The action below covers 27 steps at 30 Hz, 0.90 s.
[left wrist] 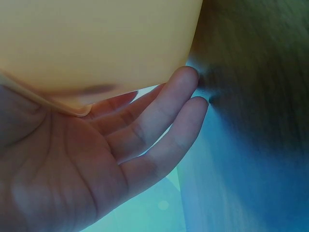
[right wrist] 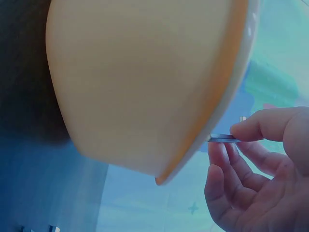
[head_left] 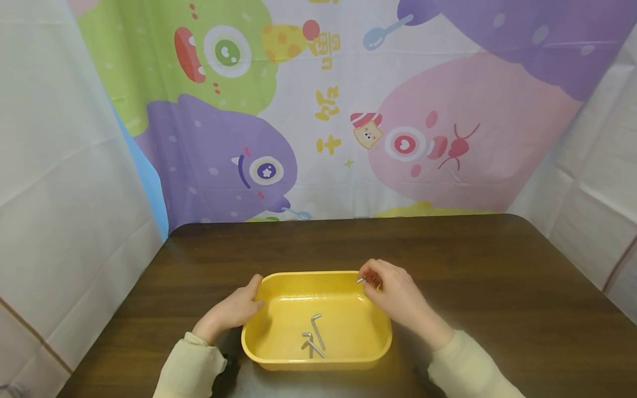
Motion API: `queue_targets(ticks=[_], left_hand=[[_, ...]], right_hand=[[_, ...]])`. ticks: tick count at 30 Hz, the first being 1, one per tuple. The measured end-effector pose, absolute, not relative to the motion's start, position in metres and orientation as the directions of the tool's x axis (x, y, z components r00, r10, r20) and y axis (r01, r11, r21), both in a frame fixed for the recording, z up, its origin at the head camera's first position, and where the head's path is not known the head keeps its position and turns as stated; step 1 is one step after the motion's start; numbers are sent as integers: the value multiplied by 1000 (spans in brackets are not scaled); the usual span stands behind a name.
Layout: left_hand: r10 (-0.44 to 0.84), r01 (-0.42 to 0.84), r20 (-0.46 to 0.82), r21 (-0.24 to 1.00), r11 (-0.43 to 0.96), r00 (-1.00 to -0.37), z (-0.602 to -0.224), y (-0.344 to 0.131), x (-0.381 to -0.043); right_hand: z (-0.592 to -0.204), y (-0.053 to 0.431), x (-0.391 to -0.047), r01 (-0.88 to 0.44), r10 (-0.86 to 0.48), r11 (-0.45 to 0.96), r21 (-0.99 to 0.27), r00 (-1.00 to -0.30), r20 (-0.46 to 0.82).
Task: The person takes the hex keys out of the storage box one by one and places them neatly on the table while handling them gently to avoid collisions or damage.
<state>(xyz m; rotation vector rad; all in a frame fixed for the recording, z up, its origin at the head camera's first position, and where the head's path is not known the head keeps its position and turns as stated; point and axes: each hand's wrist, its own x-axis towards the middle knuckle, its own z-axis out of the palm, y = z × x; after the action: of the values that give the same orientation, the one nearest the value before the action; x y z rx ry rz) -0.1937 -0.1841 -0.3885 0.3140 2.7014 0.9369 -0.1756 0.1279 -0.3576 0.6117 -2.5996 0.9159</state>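
Observation:
A yellow plastic tray (head_left: 318, 281) sits near the front of the table. Inside it lie three L-shaped silver hex keys; one hex key (head_left: 317, 330) is a little apart from the two that cross. My left hand (head_left: 233, 310) grips the tray's left rim, thumb over the edge and fingers along the outer wall in the left wrist view. Above the far right corner of the tray, my right hand (head_left: 398, 293) pinches another hex key (right wrist: 223, 138) between thumb and fingertips. Most of that key is hidden by the fingers.
The dark wooden table (head_left: 224, 243) extends around the tray. A cartoon-printed curtain (head_left: 338, 182) hangs behind it, with pale cloth (head_left: 74, 138) on both sides. Small metallic pieces (right wrist: 54, 228) show at the bottom-left edge of the right wrist view.

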Motion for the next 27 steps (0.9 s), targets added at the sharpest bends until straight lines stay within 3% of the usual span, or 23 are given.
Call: queue_targets(ticks=[27], left_hand=[[282,108,-174,644,758,-943,-388,-183,-194]], right_hand=[[-337,159,-181,-405,-294,748,-526,-912,285]])
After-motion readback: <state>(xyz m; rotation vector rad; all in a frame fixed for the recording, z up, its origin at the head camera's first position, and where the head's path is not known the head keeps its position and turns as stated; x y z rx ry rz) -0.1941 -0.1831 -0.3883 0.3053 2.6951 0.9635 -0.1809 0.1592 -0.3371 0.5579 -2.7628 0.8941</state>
